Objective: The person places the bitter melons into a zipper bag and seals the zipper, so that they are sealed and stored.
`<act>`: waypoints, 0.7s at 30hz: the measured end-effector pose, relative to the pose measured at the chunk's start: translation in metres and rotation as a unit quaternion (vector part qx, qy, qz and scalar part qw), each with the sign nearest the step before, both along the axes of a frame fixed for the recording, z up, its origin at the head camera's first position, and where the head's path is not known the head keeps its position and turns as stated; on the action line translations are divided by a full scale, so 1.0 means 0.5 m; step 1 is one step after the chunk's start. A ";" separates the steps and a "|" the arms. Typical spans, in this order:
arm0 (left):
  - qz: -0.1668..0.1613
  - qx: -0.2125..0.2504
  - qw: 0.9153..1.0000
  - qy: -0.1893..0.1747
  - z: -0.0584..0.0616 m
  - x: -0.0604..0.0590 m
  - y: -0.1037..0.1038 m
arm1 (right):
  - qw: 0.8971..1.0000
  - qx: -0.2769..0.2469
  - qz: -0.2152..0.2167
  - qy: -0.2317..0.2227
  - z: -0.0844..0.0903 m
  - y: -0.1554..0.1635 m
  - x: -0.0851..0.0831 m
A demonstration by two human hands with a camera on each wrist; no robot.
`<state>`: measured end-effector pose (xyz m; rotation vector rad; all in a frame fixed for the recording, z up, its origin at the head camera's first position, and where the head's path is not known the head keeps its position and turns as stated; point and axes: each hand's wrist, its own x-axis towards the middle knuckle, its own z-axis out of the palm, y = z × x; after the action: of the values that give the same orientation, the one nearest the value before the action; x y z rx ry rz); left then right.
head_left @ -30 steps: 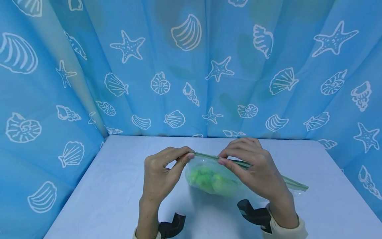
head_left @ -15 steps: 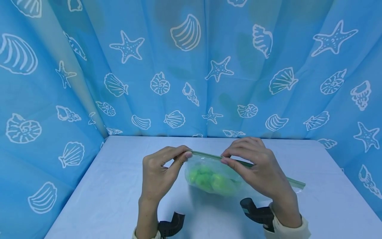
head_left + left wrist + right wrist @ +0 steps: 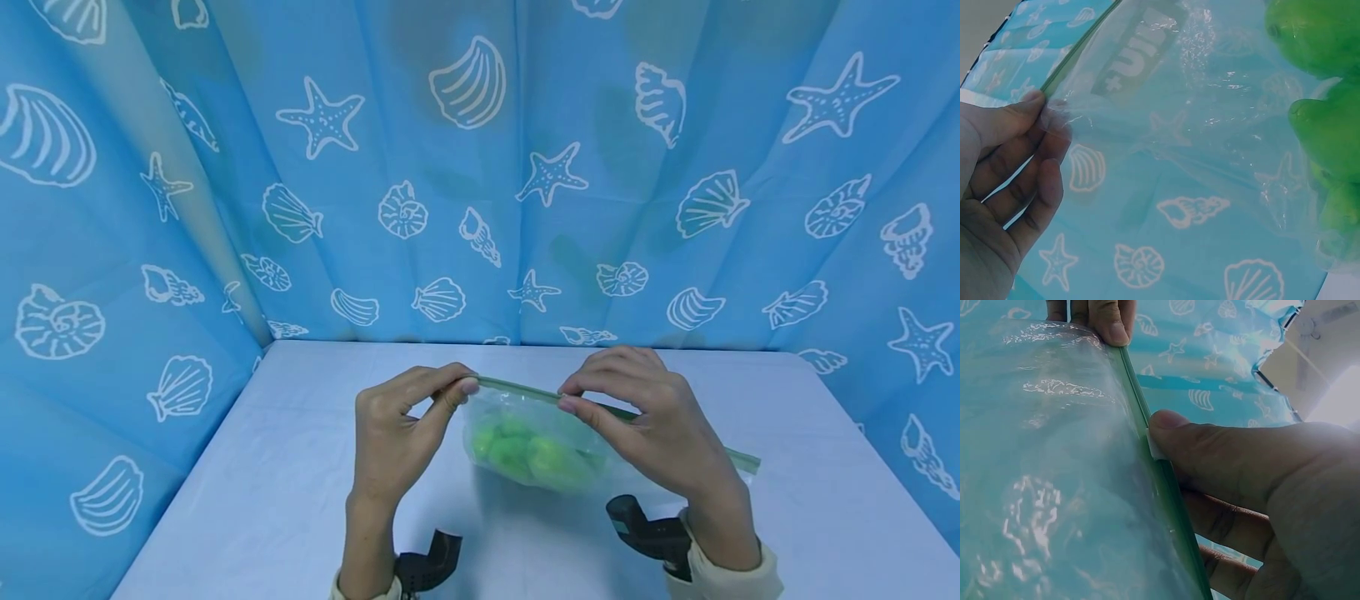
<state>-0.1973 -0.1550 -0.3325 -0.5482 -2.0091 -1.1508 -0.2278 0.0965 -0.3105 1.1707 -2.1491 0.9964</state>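
Observation:
A clear zip bag (image 3: 498,408) with a green zip strip (image 3: 513,387) hangs close over the table, several green fruits (image 3: 551,462) bunched at its bottom. My left hand (image 3: 408,425) pinches the strip's left end between thumb and forefinger; its other fingers lie loosely bent behind the film in the left wrist view. Farther along the strip, my right hand (image 3: 645,408) pinches a small white slider (image 3: 1155,445) with thumb and forefinger. Past that hand the strip's right end sticks out. Smooth, nubbed fruits (image 3: 1335,125) show through the film in the left wrist view.
A white-covered table (image 3: 262,467) lies under the bag. Blue curtains (image 3: 480,167) with white shell and starfish prints stand behind and to the sides. Black wrist mounts (image 3: 431,562) are strapped below both hands.
My left hand has drifted slightly left with the bag, whose right end has shifted left too. My right hand has moved a little to the right along the strip.

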 end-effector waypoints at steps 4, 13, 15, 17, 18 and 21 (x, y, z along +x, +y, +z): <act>0.003 0.000 1.000 -0.003 0.000 0.000 -0.002 | 1.000 0.002 0.000 0.000 0.000 0.001 -0.001; 0.010 0.001 1.000 -0.013 -0.002 -0.002 -0.006 | 1.000 0.005 0.008 0.000 -0.002 0.002 -0.001; 0.009 0.002 1.000 -0.013 -0.003 -0.003 -0.007 | 1.000 0.004 0.011 0.000 -0.002 0.002 -0.002; 0.008 0.003 1.000 -0.013 -0.003 -0.004 -0.008 | 1.000 0.004 0.014 -0.001 -0.003 0.002 -0.003; 0.007 0.004 1.000 -0.012 -0.004 -0.005 -0.009 | 1.000 0.004 0.014 -0.001 -0.003 0.002 -0.003; 0.006 0.005 1.000 -0.007 -0.004 -0.006 -0.010 | 1.000 0.005 0.016 -0.002 -0.003 0.002 -0.004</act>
<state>-0.2005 -0.1600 -0.3345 -0.5248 -2.0154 -1.1593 -0.2301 0.0973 -0.3122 1.2129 -2.1469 1.0037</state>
